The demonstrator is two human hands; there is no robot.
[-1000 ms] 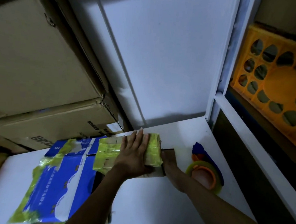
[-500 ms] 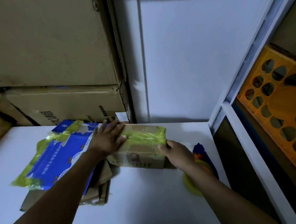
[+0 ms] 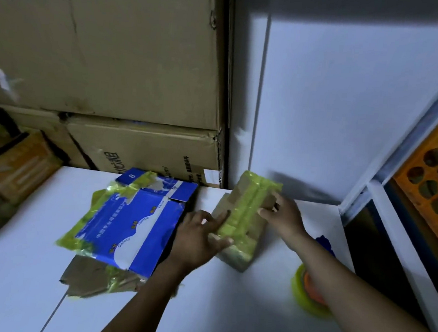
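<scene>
A small brown cardboard box (image 3: 244,214) wrapped in yellow-green tape lies slanted on the white table (image 3: 228,309), one end pointing at the back wall. My left hand (image 3: 197,238) grips its near left edge, thumb under the corner and forefinger along the side. My right hand (image 3: 283,213) holds the far right side with fingers curled on the box's edge.
A flattened blue and white carton (image 3: 133,222) with yellow-green tape lies left of the box, over flat brown cardboard (image 3: 93,276). A yellow-green tape roll (image 3: 305,293) sits under my right forearm. Big cardboard boxes (image 3: 111,54) are stacked behind; an orange crate (image 3: 434,181) stands right.
The taped box has turned from lying crosswise to pointing away from me. My left hand slid to its near end, my right hand to its far side. The camera view shifted left.
</scene>
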